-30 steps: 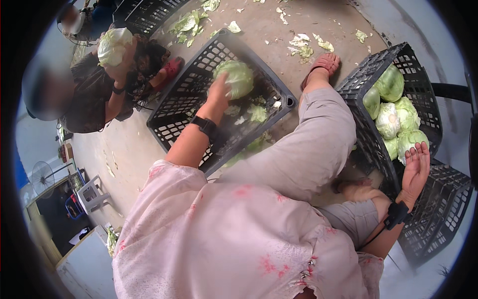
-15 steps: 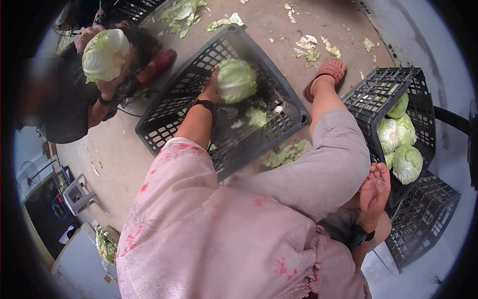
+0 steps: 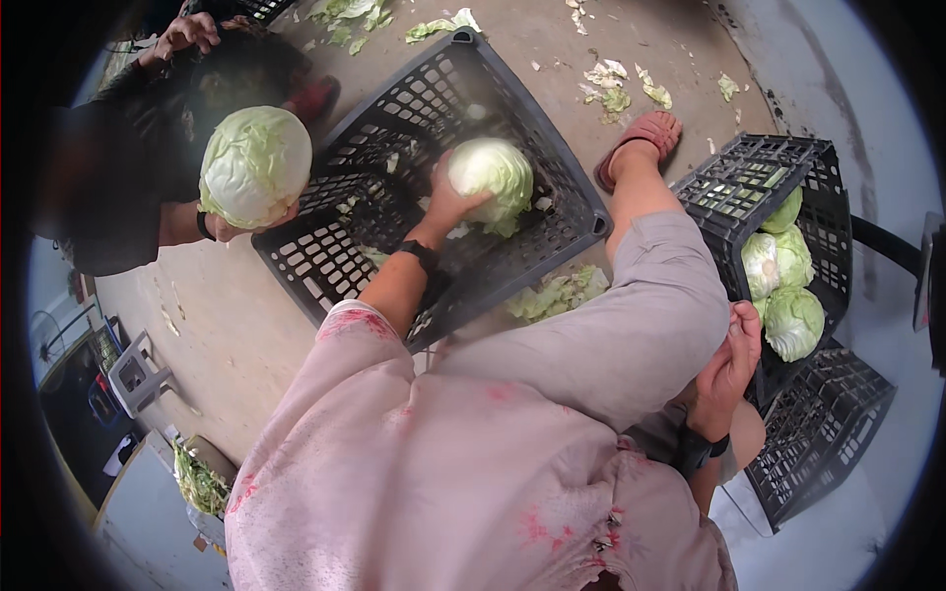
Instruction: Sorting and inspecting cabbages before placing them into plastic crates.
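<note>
Left hand (image 3: 448,202) cups round pale-green cabbage head (image 3: 493,175) at its 9 o'clock, inside black plastic lattice crate (image 3: 325,261). Likely heavy, firm; loose outer leaves slip. Right hand (image 3: 731,357) loosely curled, empty.

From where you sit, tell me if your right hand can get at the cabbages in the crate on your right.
Probably yes. The right hand rests on the knee right beside the black crate, whose top is open, and the nearest cabbage lies uncovered just past its rim.

Pale green cabbage (image 3: 491,172), black crate (image 3: 552,187)
</note>
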The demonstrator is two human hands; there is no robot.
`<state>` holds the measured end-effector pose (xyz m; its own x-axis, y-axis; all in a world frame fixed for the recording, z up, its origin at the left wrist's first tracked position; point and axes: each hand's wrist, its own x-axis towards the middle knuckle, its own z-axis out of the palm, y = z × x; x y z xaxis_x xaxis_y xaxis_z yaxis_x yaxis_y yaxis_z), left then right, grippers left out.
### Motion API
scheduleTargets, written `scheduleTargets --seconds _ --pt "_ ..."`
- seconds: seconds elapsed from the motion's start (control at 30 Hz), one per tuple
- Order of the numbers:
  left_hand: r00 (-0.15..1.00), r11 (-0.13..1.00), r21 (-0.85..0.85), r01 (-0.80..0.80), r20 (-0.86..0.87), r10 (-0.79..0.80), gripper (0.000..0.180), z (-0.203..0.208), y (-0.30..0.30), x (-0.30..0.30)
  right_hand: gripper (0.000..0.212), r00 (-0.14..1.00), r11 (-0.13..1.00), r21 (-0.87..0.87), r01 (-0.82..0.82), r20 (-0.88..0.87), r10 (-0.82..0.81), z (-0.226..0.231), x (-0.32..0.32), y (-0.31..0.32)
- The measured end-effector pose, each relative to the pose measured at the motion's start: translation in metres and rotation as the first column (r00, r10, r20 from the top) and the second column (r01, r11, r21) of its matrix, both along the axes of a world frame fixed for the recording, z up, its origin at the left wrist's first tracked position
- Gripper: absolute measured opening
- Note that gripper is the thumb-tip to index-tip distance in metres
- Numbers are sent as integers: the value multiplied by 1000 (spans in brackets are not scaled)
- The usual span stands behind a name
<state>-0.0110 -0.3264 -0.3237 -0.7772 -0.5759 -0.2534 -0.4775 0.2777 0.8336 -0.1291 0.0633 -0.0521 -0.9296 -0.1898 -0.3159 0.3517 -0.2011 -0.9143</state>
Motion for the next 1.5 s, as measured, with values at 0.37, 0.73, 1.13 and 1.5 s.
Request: scheduleTargets --seconds 0.37,0.73,1.13,1.5 --pt "953 735 609 -297 234 192 80 -30 -42 -7 13 993 996 57 67 89 -72 -18 -1 -2" --pt "945 573 753 -324 279 168 83 0 -7 -29 12 986 991 96 96 124 -108 -22 -6 1" --pt "730 213 809 -548 338 595 58 -35 19 -9 13 983 993 80 83 154 -95 -23 -9 0" --pt "913 187 951 -248 165 373 44 -19 19 -27 16 979 988 126 84 173 -105 -20 -11 -6"
